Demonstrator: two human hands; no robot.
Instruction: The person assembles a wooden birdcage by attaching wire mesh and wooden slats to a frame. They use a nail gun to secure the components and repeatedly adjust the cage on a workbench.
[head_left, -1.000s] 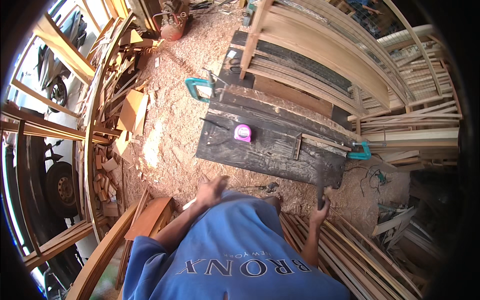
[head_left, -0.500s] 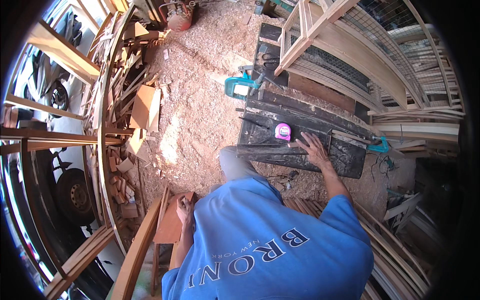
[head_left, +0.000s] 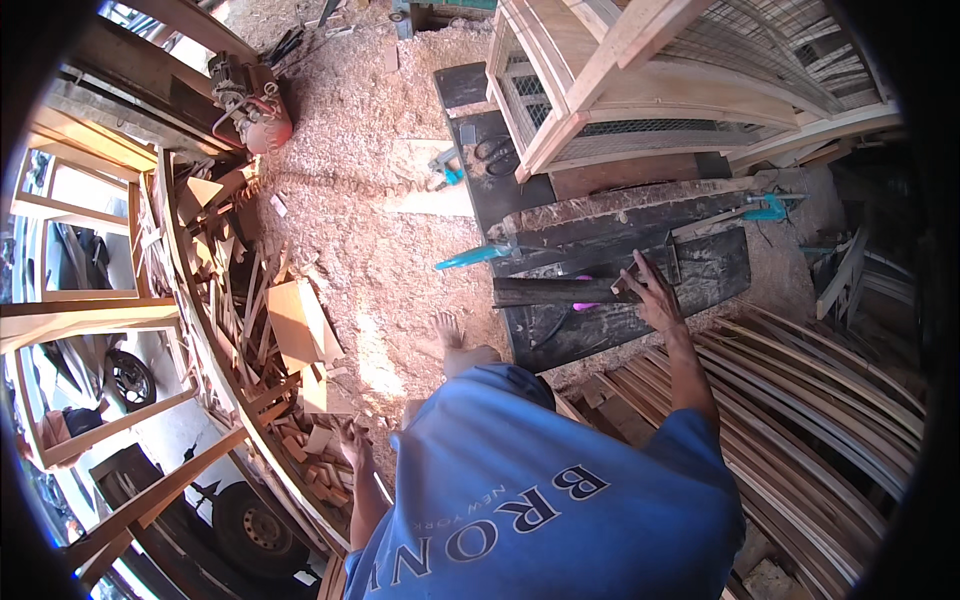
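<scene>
My right hand is over the low black bench, fingers closed at the right end of a dark wooden strip. The strip extends leftward from the hand and crosses over a pink tape measure, of which only bits of the edge show. My left hand hangs low at my left side, above wood offcuts; its fingers look loosely bent and apart, with nothing visible in them. A teal clamp juts from the bench's left edge.
A wood-and-mesh frame stands on the bench's far part. Long wooden strips lie stacked at right. Offcuts pile up at left beside a wooden railing. A red compressor stands far left. Shavings cover the floor.
The view has swung. The dark strip, earlier at the bench's near edge, now covers most of the tape measure. My right fingers, spread before, have closed; my left hand has left the reddish-brown board.
</scene>
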